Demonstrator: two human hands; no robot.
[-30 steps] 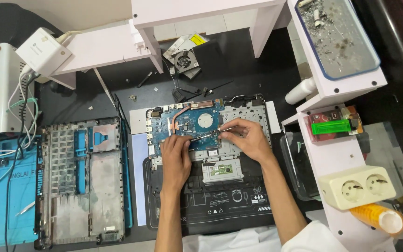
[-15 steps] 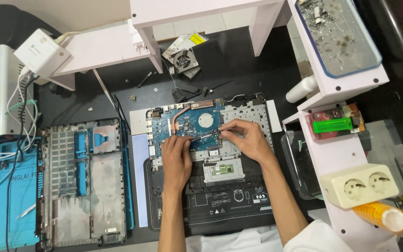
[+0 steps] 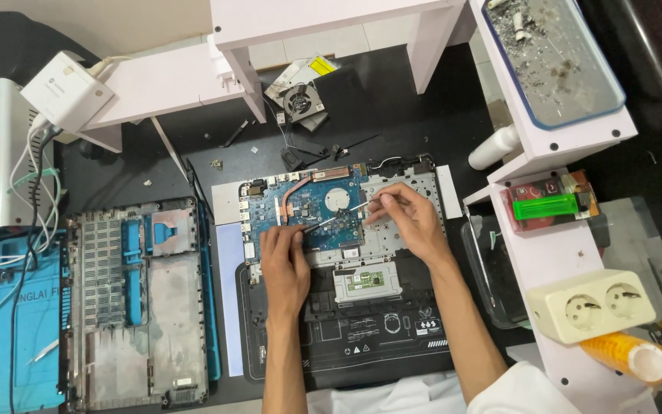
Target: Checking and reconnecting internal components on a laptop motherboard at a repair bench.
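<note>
Blue circuit board [image 3: 312, 211] lies across the far half of the opened laptop base [image 3: 346, 307], its long axis running left to right, with a copper heat pipe [image 3: 300, 192] curving over it. The left hand [image 3: 283, 261] rests at the board's near edge, fingers pressed together around a thin dark-tipped tool [image 3: 322, 225] that slants up and right onto the board. The right hand [image 3: 408, 218] comes in from the right, pinching a slim silvery tool [image 3: 362, 205] whose tip points left toward the board's centre. Both tips meet the board close together, the left hand's slightly nearer. A grey bottom cover [image 3: 139, 299] lies well apart on the left.
</note>
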